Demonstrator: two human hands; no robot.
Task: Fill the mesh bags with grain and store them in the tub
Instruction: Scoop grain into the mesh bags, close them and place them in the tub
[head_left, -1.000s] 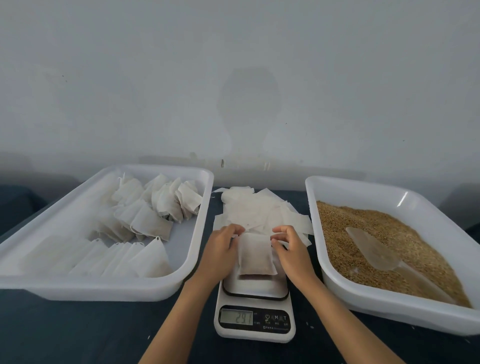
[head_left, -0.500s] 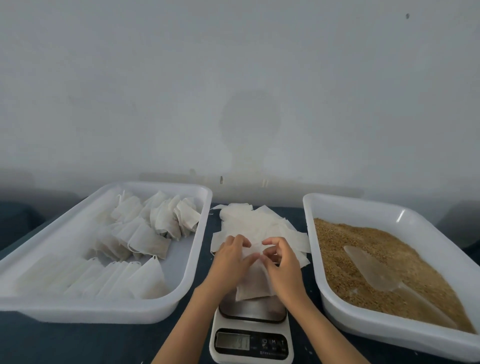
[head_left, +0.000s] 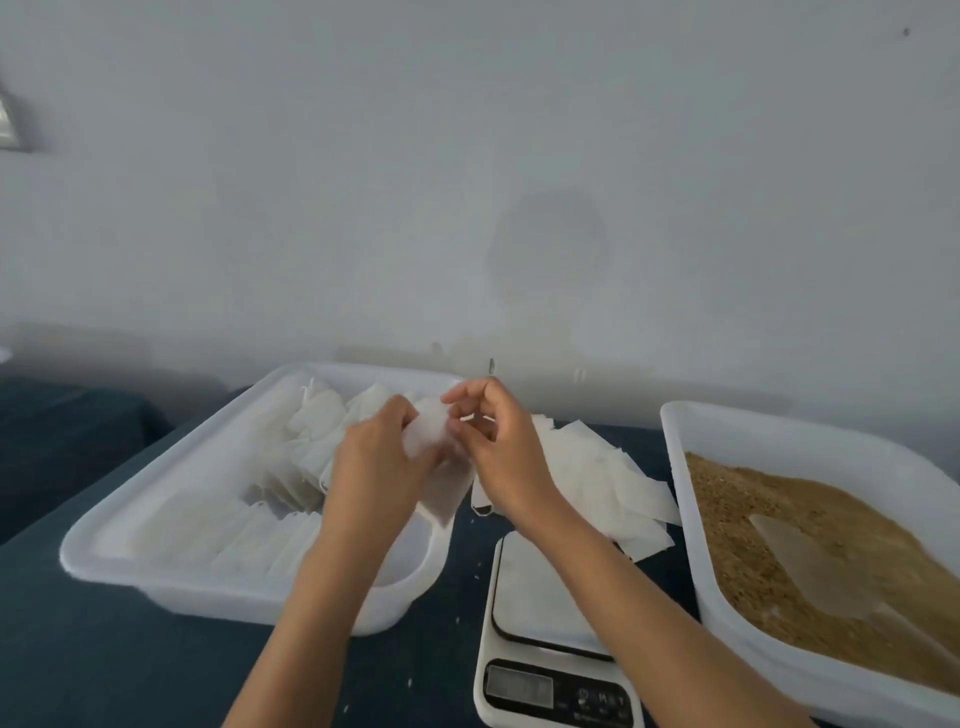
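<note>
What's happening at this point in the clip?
A person is bagging grain. Both hands, left hand and right hand, hold a filled mesh bag up over the near right corner of the left tub, apparently working its top shut. That tub already holds rows of bags. The scale platform is bare, empty bags lie behind it, and the right tub holds grain with a scoop in it.

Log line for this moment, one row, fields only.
stage: closing filled mesh bag | left hand: grips bag | right hand: pinches bag top | position: over storage tub edge | scale: platform bare
</note>
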